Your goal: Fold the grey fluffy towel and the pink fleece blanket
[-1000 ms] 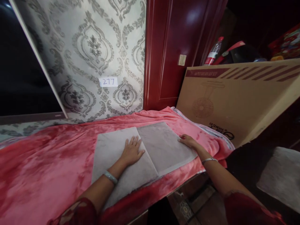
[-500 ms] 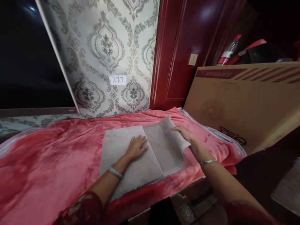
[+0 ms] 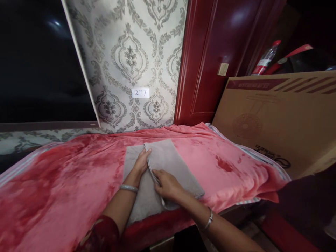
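Observation:
A grey cloth [image 3: 173, 157] lies on the pink blanket, its right part folded over leftward so the loose edge runs down its middle. My left hand [image 3: 141, 161] is closed at the far end of that edge, thumb and fingers on the flap. Nearer to me, my right hand [image 3: 168, 184] grips the same edge, its fingers curled around it and the edge slightly raised. The cloth's left part [image 3: 131, 154] rests flat beneath my left hand and wrist.
The pink blanket [image 3: 86, 182] covers the surface. A large cardboard box [image 3: 262, 115] stands at the right, with a bottle [image 3: 266, 59] behind its top edge. A dark screen [image 3: 44, 70] is at the left. Behind is a patterned wall bearing a paper label [image 3: 140, 92].
My right hand has carried the cloth's right part over to the left, folding it. My left hand has gone from lying flat on the cloth to holding the flap's edge. The view has shifted slightly.

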{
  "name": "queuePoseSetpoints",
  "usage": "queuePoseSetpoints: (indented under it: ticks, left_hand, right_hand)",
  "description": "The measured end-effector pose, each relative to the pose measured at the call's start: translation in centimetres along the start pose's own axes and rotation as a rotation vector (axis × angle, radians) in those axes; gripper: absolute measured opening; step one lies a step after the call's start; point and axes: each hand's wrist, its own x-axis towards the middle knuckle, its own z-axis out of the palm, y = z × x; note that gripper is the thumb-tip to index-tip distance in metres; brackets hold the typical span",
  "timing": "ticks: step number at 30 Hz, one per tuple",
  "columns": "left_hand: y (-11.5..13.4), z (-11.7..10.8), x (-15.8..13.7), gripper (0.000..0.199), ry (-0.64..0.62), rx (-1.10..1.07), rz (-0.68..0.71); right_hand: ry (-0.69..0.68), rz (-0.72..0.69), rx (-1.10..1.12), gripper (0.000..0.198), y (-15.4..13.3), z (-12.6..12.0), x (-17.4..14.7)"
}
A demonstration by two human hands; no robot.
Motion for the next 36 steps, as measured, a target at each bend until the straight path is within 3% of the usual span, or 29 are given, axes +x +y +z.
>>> queuePoseSetpoints:
  ticks: [4, 9, 13, 17, 21, 25, 29, 36]
  left_hand:
    - [0.0, 0.1, -0.1, 0.060, 0.029, 0.014, -0.014]
    - [0.5, 0.7, -0.3, 0.067, 0.041, 0.035, -0.037]
    - [1.5, 1.2, 0.5, 0.069, 0.048, 0.062, -0.034]
    - [3.4, 0.1, 2.0, 0.072, 0.067, 0.101, -0.024]
    - [4.2, -2.5, 2.4, 0.069, 0.140, 0.162, -0.027]
    - [3.1, -4.6, 1.9, 0.062, 0.230, 0.221, -0.001]
    - [1.9, -5.0, 2.0, 0.066, 0.275, 0.306, 0.081]
    - [1.8, -5.2, 2.3, 0.054, 0.331, 0.548, 0.236]
  right_hand:
    - [-0.075, 0.003, -0.017, 0.047, -1.7, -1.4, -3.0]
    - [-0.090, -0.066, -0.072, 0.069, -2.9, -1.4, -5.2]
    - [-0.092, -0.004, -0.085, 0.063, -2.8, -1.6, -4.6]
    - [0.045, -0.062, -0.015, 0.056, -3.6, -2.1, -3.1]
    - [0.008, -0.138, 0.064, 0.064, -4.9, -0.2, -2.9]
    - [-0.027, -0.121, 0.123, 0.069, -5.2, 2.6, -3.8]
    - [0.029, -0.082, 0.223, 0.060, -4.6, 3.6, -4.3]
    - [0.163, -0.188, 0.276, 0.052, -3.6, 4.7, -4.6]
